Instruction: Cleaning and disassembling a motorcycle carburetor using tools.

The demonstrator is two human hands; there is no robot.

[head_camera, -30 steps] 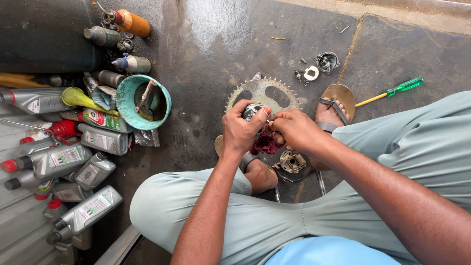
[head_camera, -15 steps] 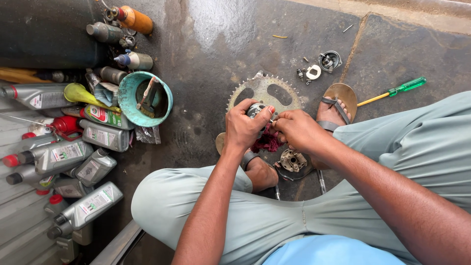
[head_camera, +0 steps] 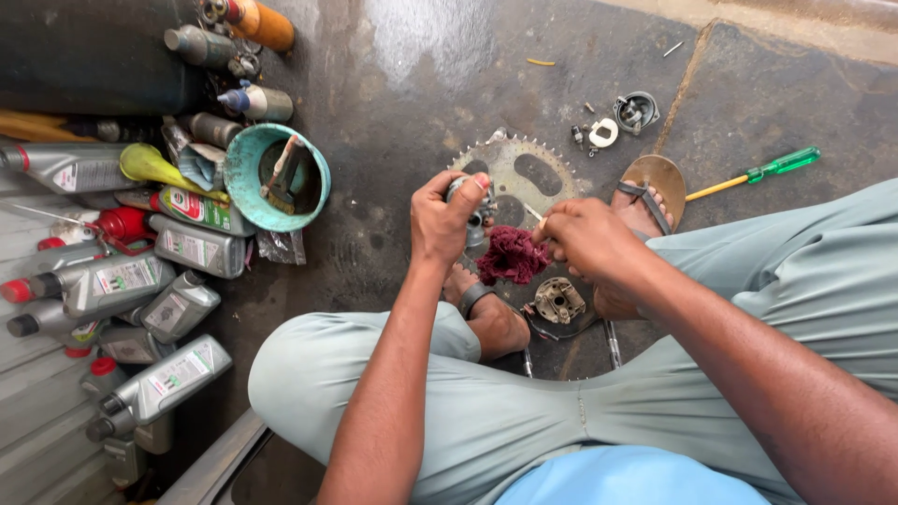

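My left hand [head_camera: 441, 223] grips a small grey metal part [head_camera: 470, 208] above the floor. My right hand [head_camera: 585, 238] is closed on a thin stick-like tool whose tip points at that part. A dark red rag [head_camera: 512, 254] hangs between the two hands. Under them lies a toothed metal sprocket [head_camera: 524, 168] on the concrete. Another small metal housing [head_camera: 559, 300] rests on the floor by my sandalled foot [head_camera: 486, 309].
A teal bowl [head_camera: 245, 150] holding a brush stands at the left, among several grey oil bottles [head_camera: 112, 281] and spray cans. Small metal pieces [head_camera: 622, 117] lie beyond the sprocket. A green-handled screwdriver [head_camera: 762, 171] lies at the right beside my other sandal [head_camera: 659, 178].
My hands have drawn slightly apart, which uncovers the red rag between them. The grey part stays in my left hand.
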